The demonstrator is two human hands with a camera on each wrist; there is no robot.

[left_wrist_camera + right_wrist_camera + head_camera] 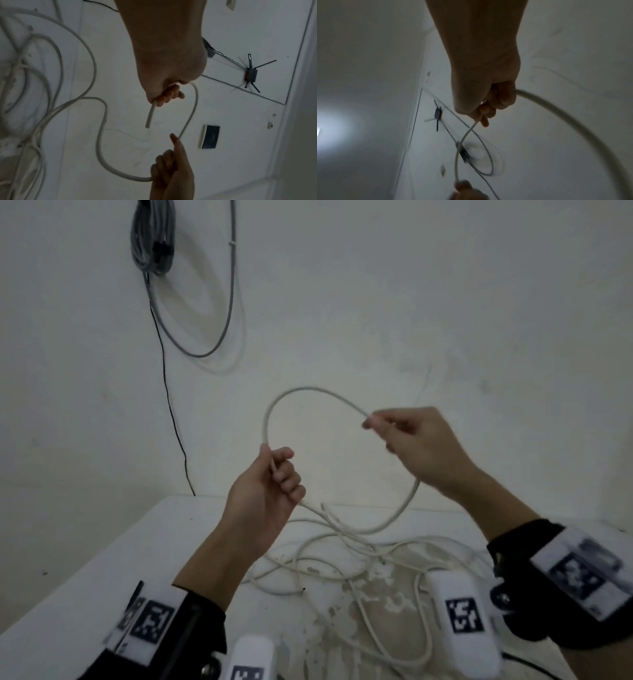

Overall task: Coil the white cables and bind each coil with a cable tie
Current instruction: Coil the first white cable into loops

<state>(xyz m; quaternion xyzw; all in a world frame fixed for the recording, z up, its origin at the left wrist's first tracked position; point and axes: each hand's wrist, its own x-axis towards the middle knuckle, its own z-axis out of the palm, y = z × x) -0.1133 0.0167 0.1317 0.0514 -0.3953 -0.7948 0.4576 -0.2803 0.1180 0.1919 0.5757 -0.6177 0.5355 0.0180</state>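
Observation:
In the head view a white cable (301, 389) arcs up between my two raised hands. My left hand (277, 470) grips it in a fist. In the left wrist view a short free end (149, 117) sticks out of that fist (163, 93). My right hand (380, 422) pinches the cable further along, between thumb and fingers. From there the cable hangs in a wide loop (407, 501) down to a loose tangle of white cables (342, 559) on the white table (102, 542). The right wrist view shows the right hand (486, 108) with cable leaving both sides. I see no cable tie.
A grey cable bundle (152, 237) and a thin black wire (171, 412) hang on the wall behind the table. A small router with antennas (251, 73) and a dark box (210, 136) are fixed on the wall. The table's paint is chipped near its front (370, 604).

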